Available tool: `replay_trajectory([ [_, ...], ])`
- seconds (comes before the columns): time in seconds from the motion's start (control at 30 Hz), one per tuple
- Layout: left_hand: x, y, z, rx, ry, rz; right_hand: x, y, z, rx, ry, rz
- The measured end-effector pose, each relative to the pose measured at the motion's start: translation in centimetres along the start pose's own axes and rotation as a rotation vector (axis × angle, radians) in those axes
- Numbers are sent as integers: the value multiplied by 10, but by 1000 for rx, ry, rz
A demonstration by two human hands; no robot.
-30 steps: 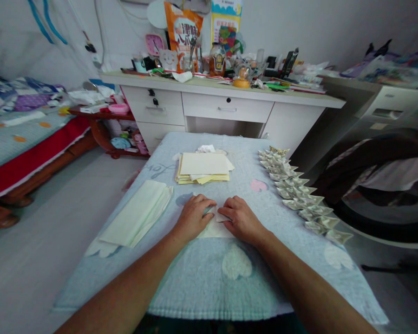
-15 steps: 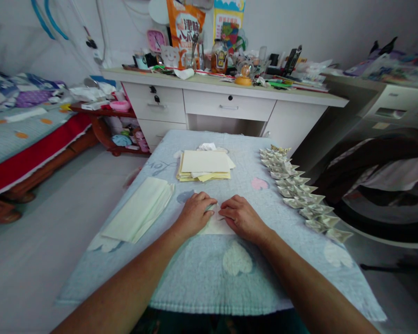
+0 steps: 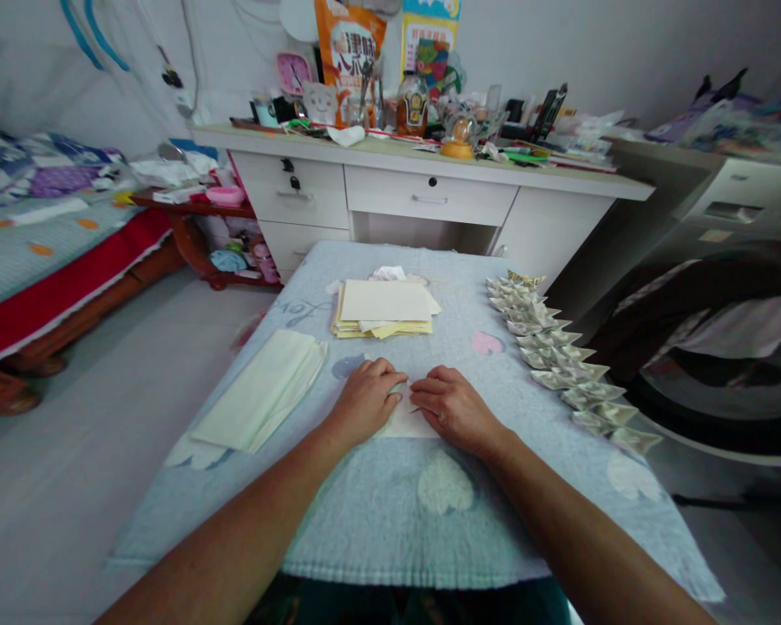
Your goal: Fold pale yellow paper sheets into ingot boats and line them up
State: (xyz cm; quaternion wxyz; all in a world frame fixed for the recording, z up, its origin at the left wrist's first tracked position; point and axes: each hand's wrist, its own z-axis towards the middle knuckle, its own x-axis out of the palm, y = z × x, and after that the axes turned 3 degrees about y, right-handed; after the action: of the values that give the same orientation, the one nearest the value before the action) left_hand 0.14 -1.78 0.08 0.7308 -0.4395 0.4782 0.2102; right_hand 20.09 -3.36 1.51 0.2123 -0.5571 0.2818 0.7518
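Note:
A small pale sheet of paper (image 3: 409, 425) lies on the blue cloth, its upper part largely covered by my fingers. My left hand (image 3: 368, 398) is closed at the paper's left side, thumb and forefinger pressed together on it. From the right, my right hand (image 3: 454, 404) presses on the paper with its fingers held together. The fingertips of the two hands nearly meet over the sheet. Just beyond them sits a stack of cream and yellow paper (image 3: 383, 301). To the left lies a larger pile of folded pale green paper (image 3: 260, 391).
Folded paper boats (image 3: 553, 351) run in a long row down the right side of the cloth-covered table (image 3: 364, 529). Behind stands a white desk (image 3: 423, 195) crowded with a jar, bags and a clock. A front-loading washing machine (image 3: 722, 226) is at right, a bed (image 3: 71, 252) at left.
Both hands stay almost where they were on the paper, with only slight finger movement. The whole view has shifted very slightly.

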Motion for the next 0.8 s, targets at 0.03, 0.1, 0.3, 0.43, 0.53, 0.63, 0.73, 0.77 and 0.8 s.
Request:
replay_trajectory([
  [0.03,0,0,0,5,-2,4,0,0,0,1,4,-9],
  [0.1,1,1,0,10,-6,8,0,1,0,4,13,-27],
  [0.3,2,1,0,12,-11,7,-1,3,0,4,20,-51],
  [0.43,1,0,-1,7,-15,2,-2,4,0,0,3,-42],
  [0.53,2,1,-1,10,-18,-7,-1,4,0,-5,-11,-36],
  [0.63,2,1,-1,9,-21,-10,-1,4,0,-11,-11,-34],
  [0.73,2,0,-1,1,-13,-9,0,4,0,-12,1,-42],
  [0.77,1,0,-1,-3,-10,-9,0,4,0,-12,5,-46],
  [0.8,1,-1,-1,-4,-7,-11,0,5,0,-12,8,-50],
])
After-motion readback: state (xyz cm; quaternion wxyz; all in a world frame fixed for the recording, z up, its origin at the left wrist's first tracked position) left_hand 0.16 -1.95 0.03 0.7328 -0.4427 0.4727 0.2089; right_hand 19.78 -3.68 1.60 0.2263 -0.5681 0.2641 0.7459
